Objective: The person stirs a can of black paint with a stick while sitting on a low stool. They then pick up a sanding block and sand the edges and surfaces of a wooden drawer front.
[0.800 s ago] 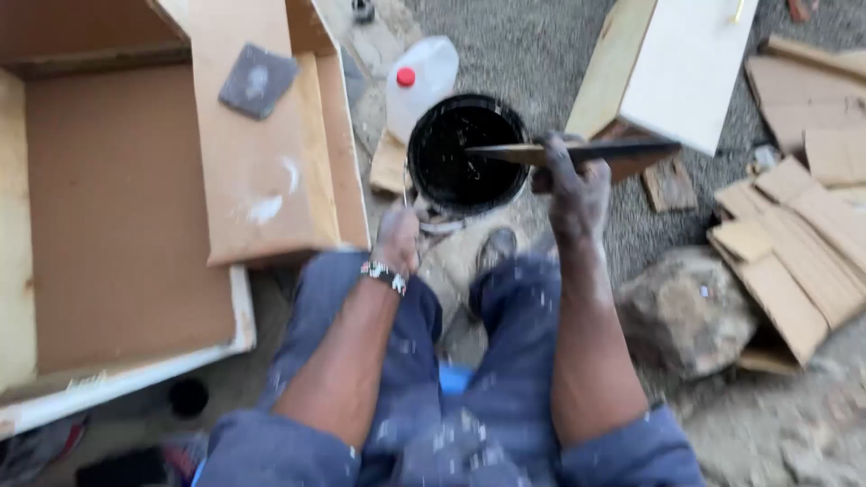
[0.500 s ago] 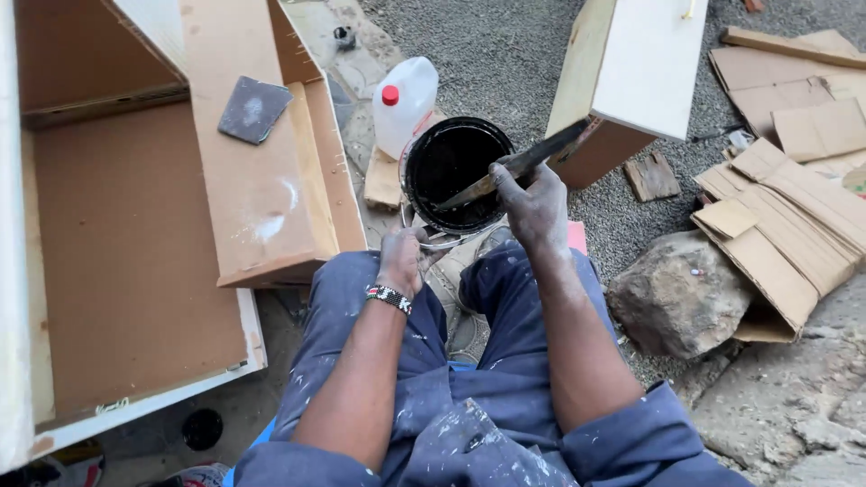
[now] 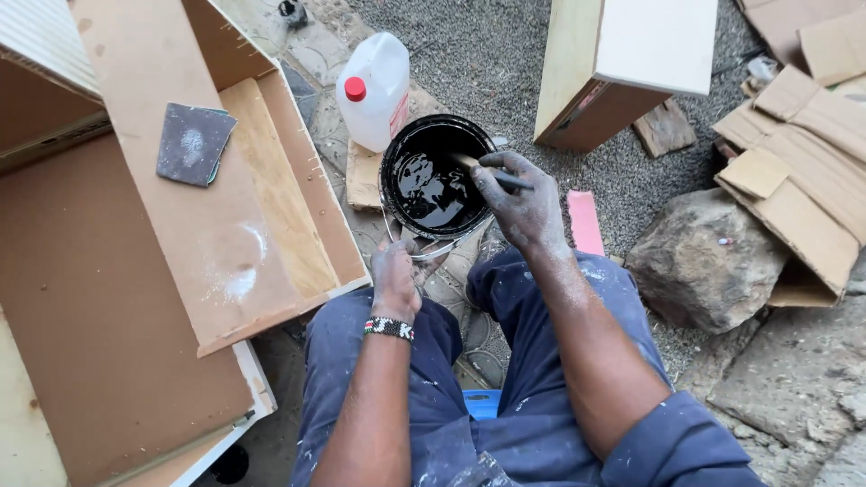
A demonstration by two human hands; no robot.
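Note:
A round bucket (image 3: 390, 200) of glossy black paint stands on the ground between my knees. My right hand (image 3: 521, 204), smeared with paint, grips a wooden stir stick (image 3: 471, 162) whose end dips into the black paint. My left hand (image 3: 397, 275), with a beaded band at the wrist, rests at the bucket's near rim by its wire handle; whether it grips the handle is unclear.
A white plastic jug (image 3: 377, 88) with a red cap stands behind the bucket. A wooden cabinet carcass (image 3: 153, 298) lies at left with a sanding pad (image 3: 193, 142) on it. Another white-faced box (image 3: 631, 54), cardboard pieces (image 3: 794, 153) and a big rock (image 3: 704, 261) lie at right.
My right hand has swung the stick from lying across the bucket's rim down into the paint. The camera has moved closer; the left hand stays at the bucket's near edge.

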